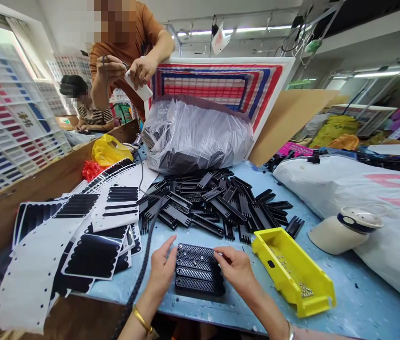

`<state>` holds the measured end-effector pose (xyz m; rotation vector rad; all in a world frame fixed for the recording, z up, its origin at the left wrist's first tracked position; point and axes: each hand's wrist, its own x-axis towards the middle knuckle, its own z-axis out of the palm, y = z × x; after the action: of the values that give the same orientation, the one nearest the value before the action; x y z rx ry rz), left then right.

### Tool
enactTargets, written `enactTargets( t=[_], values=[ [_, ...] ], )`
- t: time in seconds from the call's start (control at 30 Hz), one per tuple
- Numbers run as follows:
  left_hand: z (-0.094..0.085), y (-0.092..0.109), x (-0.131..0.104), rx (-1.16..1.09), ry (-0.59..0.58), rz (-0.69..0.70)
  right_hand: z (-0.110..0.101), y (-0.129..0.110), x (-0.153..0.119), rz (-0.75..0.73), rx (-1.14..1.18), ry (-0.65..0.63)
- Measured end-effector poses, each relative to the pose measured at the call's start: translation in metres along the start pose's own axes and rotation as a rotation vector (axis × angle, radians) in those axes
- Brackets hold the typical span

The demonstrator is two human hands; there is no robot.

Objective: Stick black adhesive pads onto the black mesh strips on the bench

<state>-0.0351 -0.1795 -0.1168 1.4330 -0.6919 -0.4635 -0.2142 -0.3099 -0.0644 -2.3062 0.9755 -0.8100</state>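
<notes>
Several black strips with a raised diamond texture lie side by side as a block [200, 270] at the table's front. A few small silver metal bits sit on its top. My left hand [162, 265] is against the block's left edge, thumb and index finger apart. At the upper right corner, my right hand [237, 268] has thumb and index finger pinched together; whatever is between the tips is too small to make out. To the right stands a yellow bin [281, 264] with small metal parts [305, 290] inside.
Loose black slotted plastic pieces [217, 203] are heaped behind the block. At left lie white sheets with black stickers [92, 252] and a dark cable [147, 257]. A cream bottle [341, 231] leans by a white sack [398, 212]. Across the table, a person [125, 52] holds a white object.
</notes>
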Motion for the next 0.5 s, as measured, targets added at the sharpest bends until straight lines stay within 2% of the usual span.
enactTargets(
  t=[0.1, 0.2, 0.33, 0.5],
  values=[
    [-0.007, -0.002, 0.001, 0.247, 0.040, 0.156, 0.001, -0.018, 0.004, -0.084, -0.203, -0.182],
    [-0.009, 0.001, 0.002, 0.462, -0.066, 0.247, 0.003, -0.033, 0.008, -0.110, -0.421, -0.320],
    [-0.006, 0.012, 0.003, 0.645, -0.137, 0.283, 0.005, -0.042, 0.010, -0.091, -0.476, -0.351],
    [-0.002, 0.024, 0.003, 0.746, -0.206, 0.312, 0.009, -0.044, 0.010, -0.079, -0.515, -0.390]
  ],
)
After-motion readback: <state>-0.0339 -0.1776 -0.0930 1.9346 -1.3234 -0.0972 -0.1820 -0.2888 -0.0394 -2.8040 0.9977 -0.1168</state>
